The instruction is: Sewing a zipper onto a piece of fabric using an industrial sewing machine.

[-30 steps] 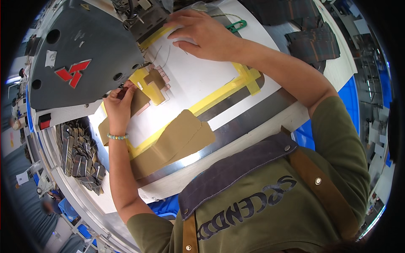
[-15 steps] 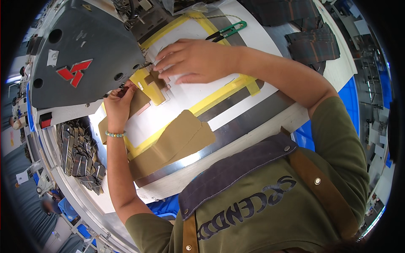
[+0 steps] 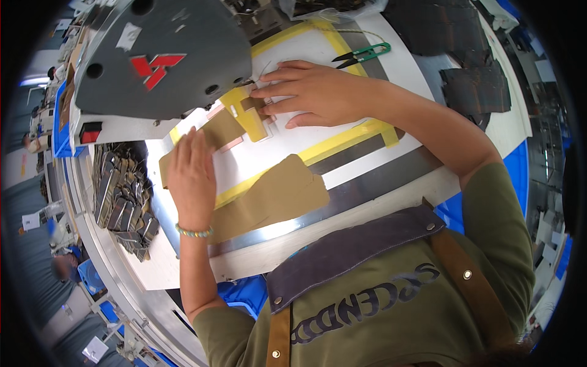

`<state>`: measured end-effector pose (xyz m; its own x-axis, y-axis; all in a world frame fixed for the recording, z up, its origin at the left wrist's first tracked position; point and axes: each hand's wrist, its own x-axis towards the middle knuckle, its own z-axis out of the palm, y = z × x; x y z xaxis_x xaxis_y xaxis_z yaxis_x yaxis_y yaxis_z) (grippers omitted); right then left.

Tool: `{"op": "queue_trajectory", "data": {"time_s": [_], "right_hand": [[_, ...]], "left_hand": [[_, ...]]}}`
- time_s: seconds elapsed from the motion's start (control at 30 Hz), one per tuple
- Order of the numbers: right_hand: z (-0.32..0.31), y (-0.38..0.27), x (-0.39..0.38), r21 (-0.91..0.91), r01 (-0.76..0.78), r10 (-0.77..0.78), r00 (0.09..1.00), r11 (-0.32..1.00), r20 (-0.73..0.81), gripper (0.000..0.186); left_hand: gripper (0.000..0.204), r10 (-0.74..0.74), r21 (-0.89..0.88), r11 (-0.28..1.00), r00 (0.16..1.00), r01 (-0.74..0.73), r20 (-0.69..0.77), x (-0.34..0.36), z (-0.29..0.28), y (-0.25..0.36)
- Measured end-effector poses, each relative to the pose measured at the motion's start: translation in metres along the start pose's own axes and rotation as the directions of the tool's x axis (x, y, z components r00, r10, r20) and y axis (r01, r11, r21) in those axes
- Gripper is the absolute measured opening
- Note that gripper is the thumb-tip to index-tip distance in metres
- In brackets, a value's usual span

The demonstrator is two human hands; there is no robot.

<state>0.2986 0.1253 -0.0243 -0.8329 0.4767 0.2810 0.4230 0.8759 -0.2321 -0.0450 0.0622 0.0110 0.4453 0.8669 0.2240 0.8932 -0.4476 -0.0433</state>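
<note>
My left hand (image 3: 194, 174) is open, its fingers stretched out and held side by side, with nothing seen in it. It hovers over or rests on the left part of a brown card strip (image 3: 224, 129); contact cannot be made out. My right hand (image 3: 318, 95) is open and palm down, fingers spread. Its fingertips reach the right side of a yellow-taped piece (image 3: 246, 113) and a small brown piece beside it. These lie on a white sheet (image 3: 287, 140) edged with yellow tape, below the grey head of a sewing machine (image 3: 165, 55) with a red emblem.
A larger brown card piece (image 3: 281, 196) lies along the near table edge. Green-handled thread snips (image 3: 364, 54) lie beyond my right hand. Dark plaid fabric pieces (image 3: 477, 88) are stacked at far right, and a pile of fabric pieces (image 3: 125, 202) sits at left. A blue bin (image 3: 244, 296) stands below the table.
My left hand has left its pinch beside the machine head, drawn back toward me and straightened its fingers. My right hand stays beside the yellow-taped piece. The whole view has shifted.
</note>
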Motion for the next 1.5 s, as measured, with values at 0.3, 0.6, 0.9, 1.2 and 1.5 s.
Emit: {"op": "queue_trajectory", "data": {"time_s": [0.3,0.6,0.9,1.2,1.5], "right_hand": [[0.0,-0.004,0.003,-0.053,-0.036,0.038,0.999,0.998,0.03,0.044],[-0.007,-0.006,0.005,-0.035,-0.014,0.016,0.999,0.999,0.041,0.045],[-0.018,-0.012,0.009,0.008,-0.051,0.05,0.994,0.999,0.102,0.047],[-0.017,-0.011,0.01,0.008,-0.047,0.046,0.994,0.999,0.095,0.047],[-0.022,-0.014,0.013,0.022,-0.036,0.033,0.994,0.999,0.103,0.045]], "left_hand": [[0.064,-0.132,-0.022,0.991,0.987,0.135,0.094,-0.033,0.008,-0.002],[0.061,-0.291,0.026,0.956,0.956,0.291,0.031,-0.058,0.007,-0.034],[0.029,-0.554,0.237,0.746,0.777,0.623,-0.299,-0.103,-0.055,-0.199],[0.032,-0.663,0.125,0.716,0.725,0.687,-0.189,-0.13,-0.055,-0.263],[0.031,-0.607,-0.002,0.794,0.794,0.607,0.04,-0.151,-0.06,-0.267]]}}
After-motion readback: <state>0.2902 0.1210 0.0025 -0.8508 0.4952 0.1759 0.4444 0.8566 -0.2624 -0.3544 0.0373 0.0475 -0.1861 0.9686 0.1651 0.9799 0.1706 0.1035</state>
